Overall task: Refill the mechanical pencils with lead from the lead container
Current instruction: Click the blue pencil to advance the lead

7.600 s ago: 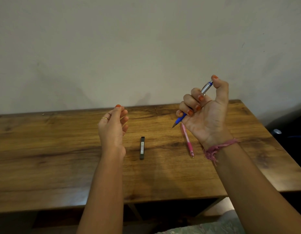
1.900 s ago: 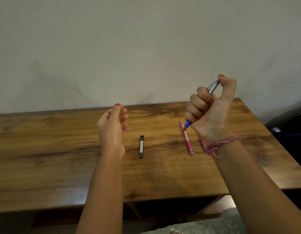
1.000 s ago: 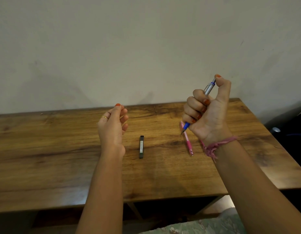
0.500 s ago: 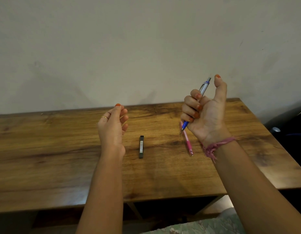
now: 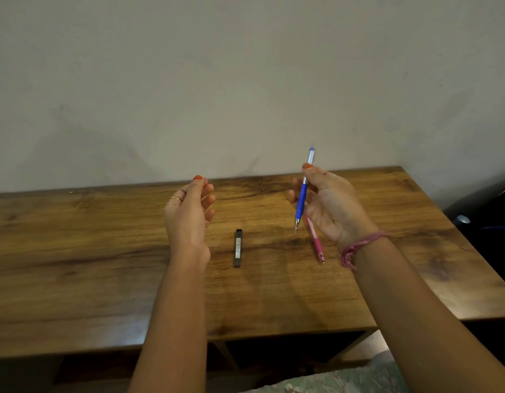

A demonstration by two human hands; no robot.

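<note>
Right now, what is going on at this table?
A person is partway through refilling mechanical pencils. The right hand holds the blue pencil nearly upright above the wooden table, tip down, pinched under the thumb. The left hand hovers raised with its fingertips gathered; whether it holds a lead is too small to tell. The black lead container and the pink pencil lie on the table between the arms.

No legible text. The lead container (image 5: 238, 248), lying between the two hands' fingers (image 5: 207, 194), bears a pale label, apparently printed but too small to read.
</note>
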